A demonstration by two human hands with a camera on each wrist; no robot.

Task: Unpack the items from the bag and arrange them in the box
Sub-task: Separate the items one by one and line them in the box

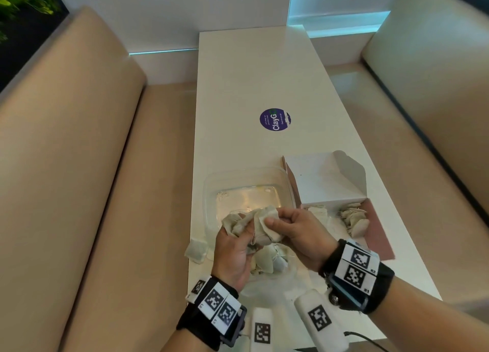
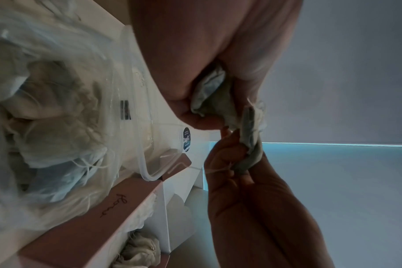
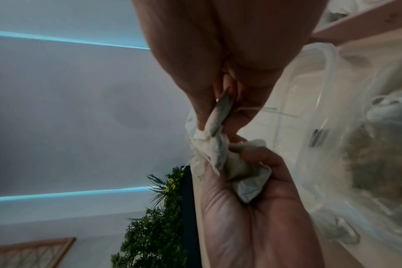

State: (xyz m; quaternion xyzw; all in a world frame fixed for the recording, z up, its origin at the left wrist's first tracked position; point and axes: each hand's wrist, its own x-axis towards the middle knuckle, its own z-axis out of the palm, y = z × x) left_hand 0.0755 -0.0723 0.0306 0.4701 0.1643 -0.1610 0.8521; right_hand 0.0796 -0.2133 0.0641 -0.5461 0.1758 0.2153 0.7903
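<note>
both hands meet over the clear container point(image 1: 211, 190): the left hand point(image 1: 234, 256) curls round a clump of tea bags point(image 1: 250, 224), and the right hand point(image 1: 296, 235) pinches one between thumb and fingers. the plastic bag point(image 1: 270, 264) lies just beneath the fingers, the white box point(image 1: 325, 182) off to their right.

Small print on purple sticker point(image 1: 275, 119) too tiny to read. Plastic bag point(image 1: 270, 277) mostly hidden under both hands; tea bag count inside it unclear. Box point(image 1: 328, 182) interior largely hidden by its lid. Bag point(image 2: 46, 108) blurred in left wrist view

Purple round sticker point(image 1: 275, 119) on table point(image 1: 251, 86); perhaps plant point(image 3: 154, 226).
</note>
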